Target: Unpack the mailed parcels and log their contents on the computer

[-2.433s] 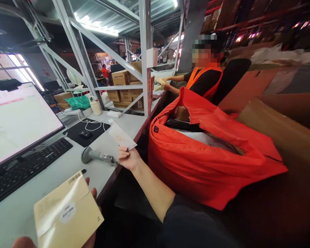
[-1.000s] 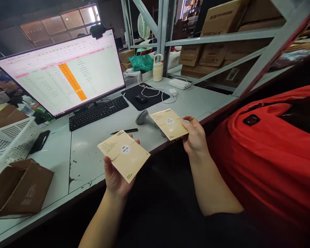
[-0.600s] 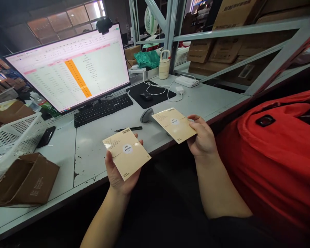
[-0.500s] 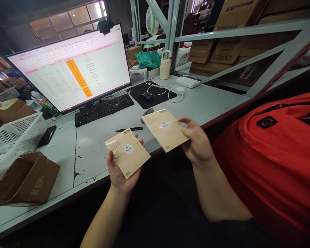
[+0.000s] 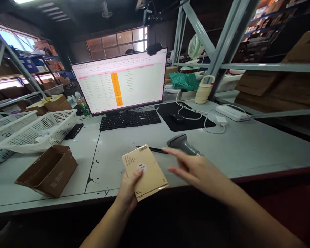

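Observation:
My left hand (image 5: 130, 184) grips flat cream paper packets (image 5: 151, 174) above the desk's front edge, thumb pressed on the front. A second edge along the bottom suggests that two packets lie stacked. The top one carries a barcode, small print and a round white label partly under my thumb. To the right, my right hand (image 5: 189, 168) is open, fingers stretched out and apart, holding nothing. Just beyond its fingertips lie a black pen (image 5: 158, 150), partly hidden behind the packets, and a grey handheld barcode scanner (image 5: 182, 143), its handle partly behind the hand.
A monitor (image 5: 139, 84) with a spreadsheet stands behind a black keyboard (image 5: 130, 119). A mouse (image 5: 176, 118) rests on a black mat. An open cardboard box (image 5: 59, 175), white baskets (image 5: 64, 127) and a phone (image 5: 74, 131) are at left. A cream bottle (image 5: 203, 91) and white power strip (image 5: 232, 113) are at right.
The packet from my right hand has apparently joined the one in my left. My right hand has let go and its fingers have spread. The view has swung right-side up and leftward.

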`<state>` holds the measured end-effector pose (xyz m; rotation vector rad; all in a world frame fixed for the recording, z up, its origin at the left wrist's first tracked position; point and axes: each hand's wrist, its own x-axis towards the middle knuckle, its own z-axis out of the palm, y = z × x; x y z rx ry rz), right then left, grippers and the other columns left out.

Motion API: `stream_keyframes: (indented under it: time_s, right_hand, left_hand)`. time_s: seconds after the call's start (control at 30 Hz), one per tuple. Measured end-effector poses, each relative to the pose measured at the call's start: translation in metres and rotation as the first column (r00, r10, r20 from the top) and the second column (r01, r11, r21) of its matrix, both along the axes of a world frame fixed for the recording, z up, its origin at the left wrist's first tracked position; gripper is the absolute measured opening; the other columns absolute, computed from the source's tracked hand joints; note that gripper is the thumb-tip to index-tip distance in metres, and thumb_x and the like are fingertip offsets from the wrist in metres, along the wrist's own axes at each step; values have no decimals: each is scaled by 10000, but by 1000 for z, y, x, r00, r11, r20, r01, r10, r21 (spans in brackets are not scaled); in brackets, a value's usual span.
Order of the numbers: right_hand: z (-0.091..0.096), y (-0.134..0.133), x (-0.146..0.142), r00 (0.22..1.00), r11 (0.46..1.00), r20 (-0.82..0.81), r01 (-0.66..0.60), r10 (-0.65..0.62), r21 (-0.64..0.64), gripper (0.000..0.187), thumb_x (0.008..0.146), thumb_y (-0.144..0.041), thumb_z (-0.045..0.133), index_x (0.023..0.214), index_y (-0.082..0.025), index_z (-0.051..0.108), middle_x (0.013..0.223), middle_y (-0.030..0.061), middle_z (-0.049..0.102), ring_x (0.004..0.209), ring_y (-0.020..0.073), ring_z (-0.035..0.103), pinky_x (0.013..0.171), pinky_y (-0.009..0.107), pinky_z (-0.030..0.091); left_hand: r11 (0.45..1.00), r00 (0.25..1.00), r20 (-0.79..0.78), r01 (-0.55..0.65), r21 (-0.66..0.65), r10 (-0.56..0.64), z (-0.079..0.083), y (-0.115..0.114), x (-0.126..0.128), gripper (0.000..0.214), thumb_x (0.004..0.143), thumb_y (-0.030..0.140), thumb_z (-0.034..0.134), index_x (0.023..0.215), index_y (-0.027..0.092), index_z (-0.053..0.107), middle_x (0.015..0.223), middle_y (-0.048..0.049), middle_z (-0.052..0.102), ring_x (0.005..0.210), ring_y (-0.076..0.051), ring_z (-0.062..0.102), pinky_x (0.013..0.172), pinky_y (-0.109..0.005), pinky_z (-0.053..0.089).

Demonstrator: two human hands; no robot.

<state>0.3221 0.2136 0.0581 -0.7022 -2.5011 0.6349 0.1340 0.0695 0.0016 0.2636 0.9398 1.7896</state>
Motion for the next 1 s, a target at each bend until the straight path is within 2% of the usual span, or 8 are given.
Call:
stream_keyframes:
  time_s: [0.07, 0.13, 0.23, 0.3, 0.4, 0.53, 0.7, 1.0]
  right_hand:
    - [10, 52, 7, 992, 989, -49, 117, -114, 85, 521, 949, -573, 497, 1397, -321, 585, 716, 22, 665, 581, 199, 602, 566, 322, 458]
    - [12, 116, 6, 954, 931, -124, 294, -272, 216, 516, 956, -573, 460, 1348, -276, 617, 873, 75, 716, 720, 238, 659, 658, 366, 508]
    - [-7, 214, -10, 949, 864, -97, 314, -301, 392, 543, 949, -510, 462, 1374, -199, 598, 1300, 157, 655, 1208, 327, 598, 999, 476, 480]
    - [-30, 264, -26, 932, 829, -38, 339, -361, 445, 566, 935, -477, 485, 1388, -155, 590, 1432, 194, 561, 1338, 346, 505, 1095, 512, 414]
    - [-65, 309, -47, 883, 807, 64, 392, -465, 442, 576, 944, -496, 486, 1403, -164, 592, 1474, 207, 519, 1333, 361, 503, 1068, 533, 437]
    - [-88, 327, -65, 847, 800, 126, 424, -516, 425, 532, 973, -498, 437, 1353, -187, 642, 1425, 194, 566, 1201, 351, 587, 993, 516, 487]
    - [-90, 326, -70, 816, 750, 124, 445, -565, 489, 465, 957, -378, 456, 1319, -170, 660, 1406, 185, 581, 1155, 354, 594, 936, 500, 508]
    - [-88, 320, -68, 747, 693, 118, 530, -655, 489, 450, 959, -327, 450, 1335, -182, 650, 1395, 175, 586, 1114, 342, 599, 898, 478, 509]
  left_hand:
    - [998, 996, -60, -69, 10, 70, 4, -3, -21, 779, 641, 244, 921, 1337, 227, 571, 1099, -104, 742, 924, -295, 745, 837, -430, 632]
    - [988, 979, -133, -149, 39, 153, 9, -6, -48, 936, 637, 217, 911, 1451, 337, 464, 1197, -71, 715, 926, -258, 737, 806, -399, 634]
    - [967, 928, -275, -254, 27, 252, 10, -5, -91, 846, 634, 274, 917, 1388, 311, 535, 1168, -60, 711, 916, -234, 716, 763, -342, 621]
    - [939, 836, -441, -340, 51, 327, 8, -1, -115, 679, 660, 327, 909, 1270, 268, 617, 1118, -53, 713, 925, -221, 697, 771, -311, 598]
    - [905, 615, -690, -399, 146, 382, 1, 6, -139, 480, 710, 317, 881, 1143, 246, 688, 1166, -73, 698, 1005, -227, 677, 873, -311, 561]
    - [934, 431, -837, -261, 243, 338, -13, 11, -158, 397, 730, 229, 844, 1113, 266, 749, 1245, -118, 672, 1206, -293, 619, 1083, -428, 470]
    - [920, 260, -890, -228, 320, 375, -22, 12, -175, 309, 815, 232, 747, 1106, 334, 755, 1438, -106, 521, 1273, -321, 582, 1074, -511, 476]
    - [879, 447, -817, -455, 144, 366, 1, 11, -174, 258, 841, 439, 744, 979, 284, 590, 1593, -35, 370, 1400, -349, 456, 1074, -492, 459]
